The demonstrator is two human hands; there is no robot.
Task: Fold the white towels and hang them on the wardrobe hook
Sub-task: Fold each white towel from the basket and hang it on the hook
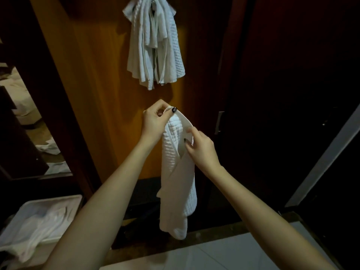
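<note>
A folded white waffle towel (178,184) hangs down in front of the wooden wardrobe door (101,78). My left hand (155,119) pinches its top edge, near a small loop. My right hand (200,147) grips the towel's right side a little lower. Above them, several white towels (155,45) hang in a bunch from a hook at the top of the door; the hook itself is hidden by the cloth.
A white bin (39,217) with more white towels stands at the lower left. A mirror (29,117) on the left reflects a bed and cloths on the floor. A dark door with a metal handle (219,121) is to the right. White floor tiles (224,254) lie below.
</note>
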